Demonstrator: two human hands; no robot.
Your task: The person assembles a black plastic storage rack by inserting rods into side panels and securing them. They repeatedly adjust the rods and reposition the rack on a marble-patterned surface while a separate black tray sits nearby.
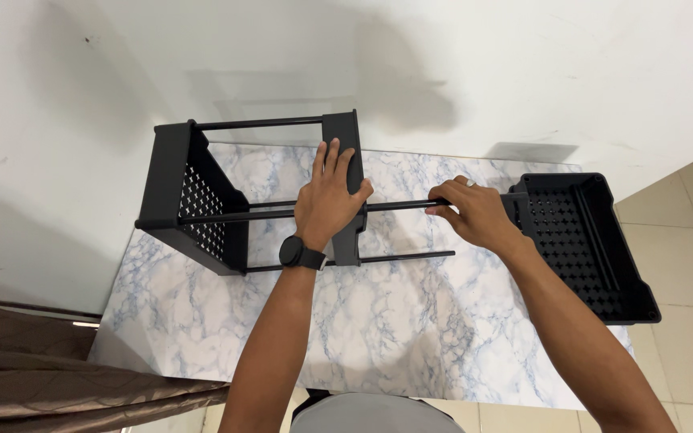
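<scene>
Left hand (pixel 332 196) lies flat, fingers spread, on the rack's middle shelf (pixel 348 160); right hand (pixel 475 215) pinches the black rod (pixel 401 206), which runs left-right into that shelf on the table (pixel 378 337).

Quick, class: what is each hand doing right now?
Left hand: open, pressed flat on the black shelf panel.
Right hand: closed, gripping the black rod.
</scene>
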